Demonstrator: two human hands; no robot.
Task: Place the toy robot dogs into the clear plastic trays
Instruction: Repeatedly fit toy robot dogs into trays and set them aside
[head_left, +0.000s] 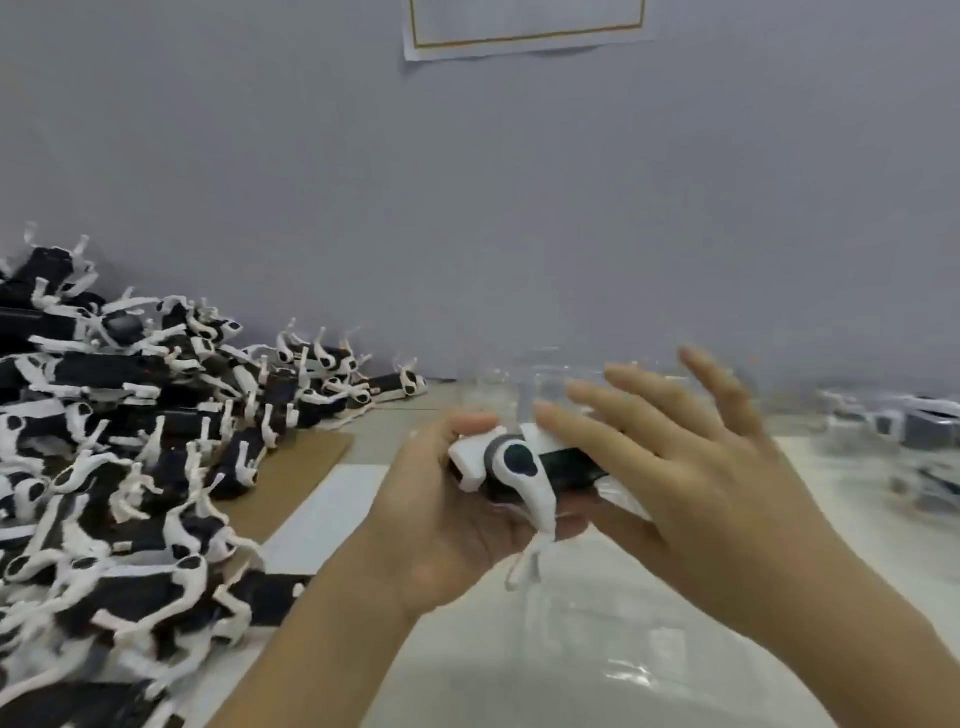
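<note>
My left hand (441, 525) grips a black-and-white toy robot dog (519, 467) from below, with the thumb on its white head end and one white leg hanging down. My right hand (691, 467) hovers just right of the dog with its fingers spread and straight; the fingertips reach over the dog's body. A clear plastic tray (587, 639) lies on the table under both hands, hard to make out. Another clear tray (524, 387) stands behind the dog.
A large heap of toy robot dogs (119, 457) covers the left of the table, partly on brown cardboard (291, 478). Filled clear trays (904, 436) sit at the right edge. A grey wall with a paper sheet (524, 26) rises behind.
</note>
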